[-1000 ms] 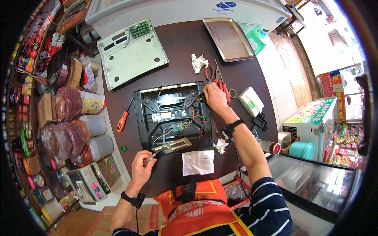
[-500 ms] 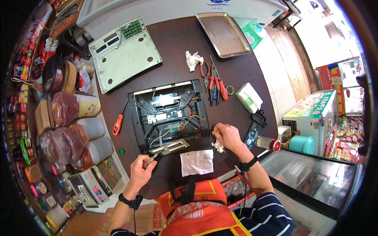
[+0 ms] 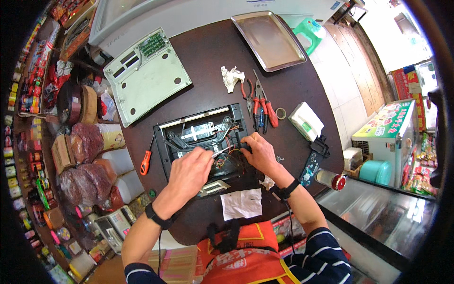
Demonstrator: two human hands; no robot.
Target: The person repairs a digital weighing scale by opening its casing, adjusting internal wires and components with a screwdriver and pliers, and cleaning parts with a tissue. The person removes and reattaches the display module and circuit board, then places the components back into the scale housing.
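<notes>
Past the paper, a slim tool is gripped in the left hand; the right hand is curled, its hold hidden, at the right edge of the black base on the table. Wires could be nicked by a slip; the base, poorly braced, could be jolted.

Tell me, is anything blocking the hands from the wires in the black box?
Nothing I can see. The left hand holds a thin tool pointing toward the wires; the right hand is just beside them, at the edge of the box.
</notes>
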